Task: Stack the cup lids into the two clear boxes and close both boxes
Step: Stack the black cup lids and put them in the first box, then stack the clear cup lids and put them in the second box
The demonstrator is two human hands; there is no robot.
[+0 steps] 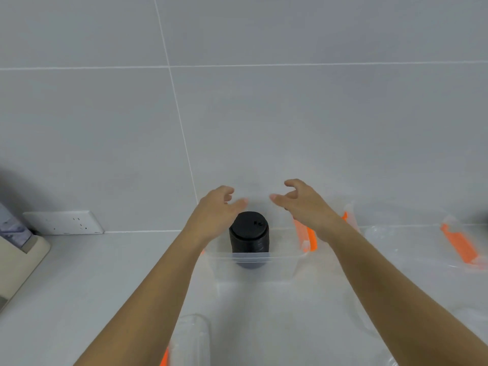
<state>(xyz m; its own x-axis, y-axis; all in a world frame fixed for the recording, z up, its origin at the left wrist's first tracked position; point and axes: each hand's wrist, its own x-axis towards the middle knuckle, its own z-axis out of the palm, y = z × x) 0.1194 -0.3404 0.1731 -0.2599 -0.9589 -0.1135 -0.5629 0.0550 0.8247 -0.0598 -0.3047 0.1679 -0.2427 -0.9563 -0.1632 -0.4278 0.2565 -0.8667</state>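
A tall stack of black cup lids (pixel 249 235) stands inside a clear box (pixel 254 268) on the grey counter, rising above the box's rim. My left hand (pixel 217 210) hovers just above and left of the stack, fingers spread and empty. My right hand (pixel 298 200) hovers above and right of it, fingers curled apart, also empty. An orange latch (pixel 306 235) shows on the box's right side. A second clear piece with an orange latch (pixel 459 245) lies at the far right; whether it is a box or a lid I cannot tell.
A tiled wall rises right behind the box, with a white power socket (pixel 63 222) at the left. A beige appliance (pixel 18 257) sits at the left edge. Clear plastic with an orange part (pixel 188 339) lies near the bottom, and more clear plastic (pixel 369 320) at the lower right.
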